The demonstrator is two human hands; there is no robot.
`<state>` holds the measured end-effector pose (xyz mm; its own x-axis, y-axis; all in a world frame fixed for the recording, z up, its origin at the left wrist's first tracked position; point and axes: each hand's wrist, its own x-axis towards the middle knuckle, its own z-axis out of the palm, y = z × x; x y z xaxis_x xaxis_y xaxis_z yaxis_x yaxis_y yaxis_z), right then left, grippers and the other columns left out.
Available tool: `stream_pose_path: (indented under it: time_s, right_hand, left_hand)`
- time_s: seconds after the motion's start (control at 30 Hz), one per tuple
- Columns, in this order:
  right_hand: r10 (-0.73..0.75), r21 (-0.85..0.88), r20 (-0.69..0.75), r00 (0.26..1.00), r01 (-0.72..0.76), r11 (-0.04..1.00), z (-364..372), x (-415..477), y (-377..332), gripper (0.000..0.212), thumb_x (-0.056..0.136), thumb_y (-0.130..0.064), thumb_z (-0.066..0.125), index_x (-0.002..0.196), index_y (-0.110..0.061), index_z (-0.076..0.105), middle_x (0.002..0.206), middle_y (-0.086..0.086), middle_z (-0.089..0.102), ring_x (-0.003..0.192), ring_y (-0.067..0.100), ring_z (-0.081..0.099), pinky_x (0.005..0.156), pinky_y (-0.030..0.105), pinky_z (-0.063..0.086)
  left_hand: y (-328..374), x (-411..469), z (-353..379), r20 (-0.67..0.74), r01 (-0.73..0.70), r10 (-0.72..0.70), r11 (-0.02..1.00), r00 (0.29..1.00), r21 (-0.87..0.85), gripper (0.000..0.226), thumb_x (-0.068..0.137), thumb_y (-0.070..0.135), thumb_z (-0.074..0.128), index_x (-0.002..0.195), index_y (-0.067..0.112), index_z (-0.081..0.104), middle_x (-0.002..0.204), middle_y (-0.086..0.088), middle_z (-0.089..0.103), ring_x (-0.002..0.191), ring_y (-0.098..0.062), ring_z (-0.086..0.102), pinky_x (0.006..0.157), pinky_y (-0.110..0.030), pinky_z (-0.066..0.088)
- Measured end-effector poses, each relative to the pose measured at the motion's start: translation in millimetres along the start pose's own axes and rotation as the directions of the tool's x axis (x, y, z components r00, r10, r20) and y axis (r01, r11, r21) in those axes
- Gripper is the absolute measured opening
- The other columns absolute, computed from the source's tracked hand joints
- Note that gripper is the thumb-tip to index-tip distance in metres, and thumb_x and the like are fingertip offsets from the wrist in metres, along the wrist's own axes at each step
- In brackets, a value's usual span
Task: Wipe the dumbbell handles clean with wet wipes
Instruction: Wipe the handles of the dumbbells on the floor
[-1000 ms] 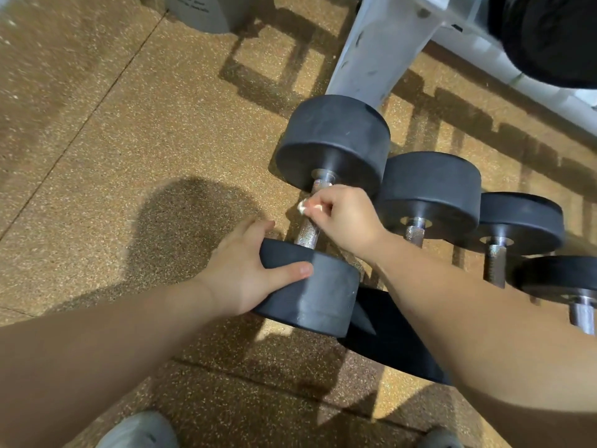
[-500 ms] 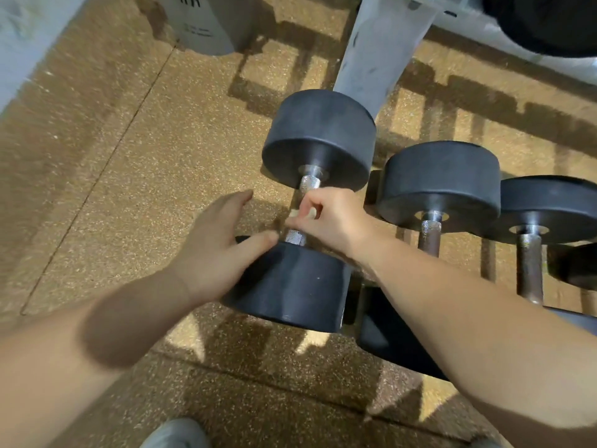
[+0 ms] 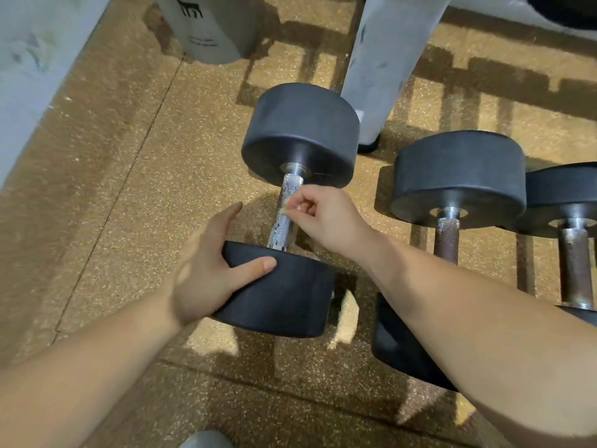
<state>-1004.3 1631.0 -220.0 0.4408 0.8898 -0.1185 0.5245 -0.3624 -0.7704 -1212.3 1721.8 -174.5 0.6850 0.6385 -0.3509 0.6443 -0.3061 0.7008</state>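
Note:
A black dumbbell (image 3: 300,134) with a knurled silver handle (image 3: 284,215) lies on the speckled floor, its near weight (image 3: 290,299) toward me. My left hand (image 3: 206,270) grips the left edge of that near weight, thumb across its top. My right hand (image 3: 323,215) is curled just right of the handle, pinching a small scrunched wet wipe (image 3: 286,206) against the metal. Most of the wipe is hidden inside my fingers.
Two more black dumbbells (image 3: 458,176) (image 3: 568,202) with rusty handles lie in a row to the right. A grey rack leg (image 3: 384,59) stands behind, a grey bin (image 3: 206,27) at the back left, a wall (image 3: 32,59) at far left. A shoe tip (image 3: 206,439) shows below.
My right hand has slid up from the lower end of the handle to its middle, exposing the lower part. My left hand has closed back onto the near weight.

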Motion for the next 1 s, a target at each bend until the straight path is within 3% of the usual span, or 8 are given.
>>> stream_pose_path:
  time_s: [0.17, 0.27, 0.37, 0.53, 0.63, 0.77, 0.93, 1.0]
  right_hand:
    - [0.067, 0.005, -0.199, 0.978, -0.068, 0.998, 14.5, 37.4, -12.5, 0.007, 0.092, -0.024, 0.065, 0.087, -0.022, 0.069, 0.078, -0.011, 0.062, 0.069, 0.007, 0.053, 0.067, 0.021, 0.041]
    - [0.069, 0.065, -0.081, 0.994, -0.064, 0.996, 25.2, 26.8, -20.1, 0.005, 0.09, -0.026, 0.069, 0.087, -0.023, 0.07, 0.073, -0.014, 0.059, 0.066, 0.001, 0.052, 0.063, 0.016, 0.039]
    - [0.037, 0.047, 0.12, 0.992, -0.043, 0.998, 31.8, 8.5, -26.3, 0.003, 0.087, -0.024, 0.073, 0.085, -0.024, 0.071, 0.073, -0.015, 0.059, 0.065, -0.005, 0.051, 0.061, 0.006, 0.036]
    - [0.113, 0.152, -0.148, 0.983, -0.091, 0.984, 46.3, 52.2, -39.1, 0.007, 0.09, -0.027, 0.07, 0.085, -0.025, 0.066, 0.07, -0.018, 0.055, 0.065, -0.005, 0.051, 0.061, 0.009, 0.033]
    - [0.124, 0.162, -0.125, 0.984, -0.104, 0.981, 52.1, 57.6, -41.1, 0.009, 0.09, -0.026, 0.07, 0.083, -0.027, 0.064, 0.072, -0.016, 0.059, 0.066, -0.002, 0.053, 0.062, 0.01, 0.036]
    - [0.081, 0.132, 0.175, 0.981, -0.105, 0.986, 51.2, 33.2, -36.7, 0.017, 0.083, -0.026, 0.077, 0.071, -0.032, 0.066, 0.077, -0.01, 0.066, 0.069, 0.006, 0.057, 0.069, 0.027, 0.049]
    - [0.225, 0.301, -0.195, 0.955, -0.16, 0.94, 48.9, 48.0, -30.9, 0.012, 0.09, -0.025, 0.07, 0.079, -0.023, 0.064, 0.072, -0.012, 0.059, 0.066, 0.001, 0.054, 0.065, 0.023, 0.042]
    - [0.276, 0.332, -0.11, 0.955, -0.226, 0.916, 46.4, 43.2, -26.0, 0.013, 0.09, -0.027, 0.07, 0.078, -0.023, 0.065, 0.073, -0.009, 0.061, 0.07, 0.01, 0.061, 0.067, 0.03, 0.048]
  left_hand:
    - [20.5, -0.5, -1.0, -0.093, 0.05, -0.042, 0.995, 0.995, 0.081, 0.115, 0.058, 0.088, 0.045, 0.153, 0.026, 0.037, 0.157, 0.002, 0.038, 0.145, -0.016, 0.031, 0.116, -0.034, 0.026]
    - [17.9, 7.9, -6.3, -0.118, 0.134, -0.116, 0.978, 0.986, 0.158, 0.126, 0.051, 0.095, 0.052, 0.155, 0.025, 0.036, 0.158, 0.001, 0.039, 0.145, -0.019, 0.035, 0.117, -0.037, 0.03]
    - [-4.4, 19.8, -23.6, -0.06, 0.18, -0.179, 0.984, 0.982, 0.015, 0.134, 0.04, 0.093, 0.062, 0.154, 0.028, 0.038, 0.155, 0.003, 0.043, 0.14, -0.012, 0.039, 0.11, -0.025, 0.03]
    - [-38.7, 30.7, -45.7, 0.033, 0.229, -0.23, 0.924, 0.973, -0.305, 0.133, 0.037, 0.077, 0.074, 0.154, 0.029, 0.037, 0.152, 0.005, 0.042, 0.131, -0.005, 0.041, 0.1, -0.01, 0.032]
    - [-53.1, 35.7, -53.5, 0.064, 0.234, -0.225, 0.924, 0.972, -0.303, 0.133, 0.041, 0.083, 0.073, 0.156, 0.028, 0.034, 0.156, 0.002, 0.04, 0.138, -0.008, 0.039, 0.117, -0.028, 0.028]
    - [-56.3, 33.5, -51.0, 0.058, 0.234, -0.227, 0.928, 0.972, -0.289, 0.134, 0.039, 0.093, 0.071, 0.155, 0.035, 0.034, 0.156, 0.007, 0.04, 0.138, -0.01, 0.041, 0.121, -0.038, 0.028]
    - [-39.2, 28.1, -36.9, -0.002, 0.203, -0.207, 0.962, 0.978, -0.182, 0.144, 0.032, 0.102, 0.061, 0.155, 0.035, 0.033, 0.158, 0.009, 0.038, 0.142, -0.011, 0.038, 0.12, -0.042, 0.031]
    - [-32.4, 26.2, -30.5, -0.04, 0.209, -0.216, 0.97, 0.976, -0.128, 0.143, 0.031, 0.104, 0.059, 0.154, 0.036, 0.034, 0.157, 0.006, 0.041, 0.142, -0.015, 0.04, 0.118, -0.044, 0.034]
